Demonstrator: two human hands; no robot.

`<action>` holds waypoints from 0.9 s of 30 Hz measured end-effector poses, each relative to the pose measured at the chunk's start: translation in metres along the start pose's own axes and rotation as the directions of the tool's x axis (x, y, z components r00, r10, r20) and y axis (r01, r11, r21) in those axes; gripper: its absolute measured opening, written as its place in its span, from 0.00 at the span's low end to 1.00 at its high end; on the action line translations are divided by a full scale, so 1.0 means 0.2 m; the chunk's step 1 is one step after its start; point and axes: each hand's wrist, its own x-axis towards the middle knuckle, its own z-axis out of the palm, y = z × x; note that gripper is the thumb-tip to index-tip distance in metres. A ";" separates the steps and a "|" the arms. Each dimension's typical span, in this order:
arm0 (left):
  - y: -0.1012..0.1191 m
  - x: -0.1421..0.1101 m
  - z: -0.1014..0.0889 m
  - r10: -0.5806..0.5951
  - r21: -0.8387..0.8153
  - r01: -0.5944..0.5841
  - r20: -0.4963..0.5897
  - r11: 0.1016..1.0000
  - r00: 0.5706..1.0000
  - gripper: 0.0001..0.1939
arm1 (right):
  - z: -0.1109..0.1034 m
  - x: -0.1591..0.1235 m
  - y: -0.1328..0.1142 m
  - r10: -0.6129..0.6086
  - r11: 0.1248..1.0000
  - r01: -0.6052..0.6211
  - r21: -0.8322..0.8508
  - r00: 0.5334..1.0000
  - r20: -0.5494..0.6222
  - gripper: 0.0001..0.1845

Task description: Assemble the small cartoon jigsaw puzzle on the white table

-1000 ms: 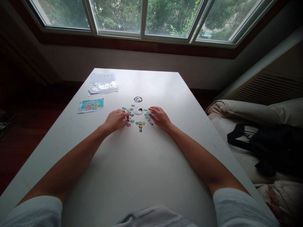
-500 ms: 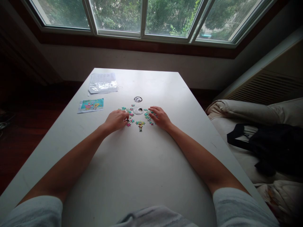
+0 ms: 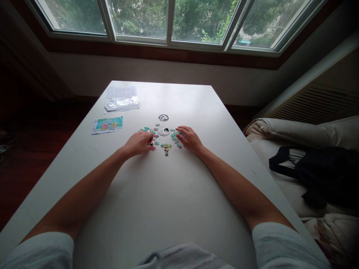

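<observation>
Loose jigsaw puzzle pieces (image 3: 145, 129), green, pink and dark, lie in a left group on the white table. My left hand (image 3: 138, 143) is over this group, its thumb and fingers pinched together at a small dark jigsaw piece, partly hidden by the fingertips. Another cluster of mostly green jigsaw pieces (image 3: 175, 139) sits to the right. My right hand (image 3: 191, 139) rests at its edge with fingers apart, holding nothing. Between the hands, several joined pieces form a small yellow cartoon figure (image 3: 166, 148). Just beyond it lies a round silvery lid (image 3: 163, 130) with a dark spot.
A second round, dark-rimmed disc (image 3: 163, 117) lies farther back. On the left are a colourful picture card (image 3: 108, 125) and papers in a clear plastic sleeve (image 3: 122, 99). The white table (image 3: 165, 209) stands below a window, beside a pale sofa (image 3: 291, 129) holding a black bag (image 3: 328, 175).
My left hand has shifted slightly and its fingers have drawn closer together over the left pieces. More green pieces show beyond its knuckles. My right hand stays in place.
</observation>
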 end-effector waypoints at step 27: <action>0.12 0.01 0.07 -0.028 -0.653 0.022 0.002 0.757 1.000 0.10 | 0.00 -0.02 -0.35 -0.069 0.960 0.054 0.273 0.997 0.046 0.11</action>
